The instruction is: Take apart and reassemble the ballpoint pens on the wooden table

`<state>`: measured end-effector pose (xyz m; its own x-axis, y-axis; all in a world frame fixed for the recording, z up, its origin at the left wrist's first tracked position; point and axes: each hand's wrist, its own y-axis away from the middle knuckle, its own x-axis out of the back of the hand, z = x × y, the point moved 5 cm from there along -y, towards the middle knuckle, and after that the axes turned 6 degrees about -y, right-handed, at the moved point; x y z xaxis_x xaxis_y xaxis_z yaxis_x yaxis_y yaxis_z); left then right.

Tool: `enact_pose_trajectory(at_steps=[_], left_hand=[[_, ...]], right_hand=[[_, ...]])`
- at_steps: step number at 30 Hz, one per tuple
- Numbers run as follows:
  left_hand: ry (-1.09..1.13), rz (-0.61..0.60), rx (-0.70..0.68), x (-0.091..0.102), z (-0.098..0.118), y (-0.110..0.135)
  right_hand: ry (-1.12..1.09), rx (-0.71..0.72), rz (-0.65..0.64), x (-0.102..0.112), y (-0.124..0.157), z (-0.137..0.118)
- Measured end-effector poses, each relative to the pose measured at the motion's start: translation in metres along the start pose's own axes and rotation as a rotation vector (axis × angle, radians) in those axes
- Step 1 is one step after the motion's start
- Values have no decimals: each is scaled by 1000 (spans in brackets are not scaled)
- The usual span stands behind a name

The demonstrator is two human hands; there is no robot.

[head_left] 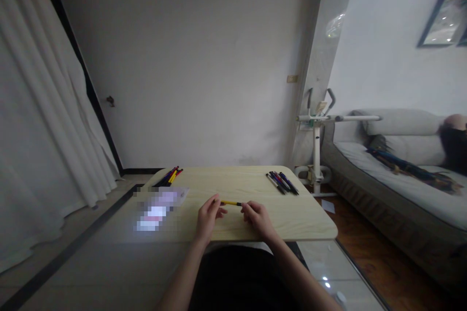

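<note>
A yellow pen (231, 202) with dark ends is held level above the near middle of the light wooden table (233, 180). My left hand (209, 215) pinches its left end between thumb and fingers. At the dark right end, my right hand (257, 215) grips it with closed fingers. Several pens in dark, red and yellow colours form a bunch (170, 176) at the table's far left. Over on the far right lies another group of mostly dark pens (281, 182), side by side.
A blurred, pixelated bright object (155, 210) lies on the table's left side. Beyond the right edge stand a white exercise machine (316, 150) and a grey sofa (401, 165), where part of a person shows. White curtains (54, 107) hang on the left.
</note>
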<state>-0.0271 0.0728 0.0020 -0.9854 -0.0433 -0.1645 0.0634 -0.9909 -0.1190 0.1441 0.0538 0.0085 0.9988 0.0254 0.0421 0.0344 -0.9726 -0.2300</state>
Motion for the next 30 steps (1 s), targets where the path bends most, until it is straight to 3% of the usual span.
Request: enact_pose_trajectory(at_steps=[13,19,24,30], left_hand=[[-21,119,-96,5,10,5],[-30,128,-94,6,12,4],[-46,122,-113,8,8,0],[-42,88,-93,4,9,-1]], right_hand=[[-4,76,-28,-6,0,-2],[-13,41,48,-3,-4,4],[267,176,84,0,-2,-7],[522,376,-14,2,2,-22]])
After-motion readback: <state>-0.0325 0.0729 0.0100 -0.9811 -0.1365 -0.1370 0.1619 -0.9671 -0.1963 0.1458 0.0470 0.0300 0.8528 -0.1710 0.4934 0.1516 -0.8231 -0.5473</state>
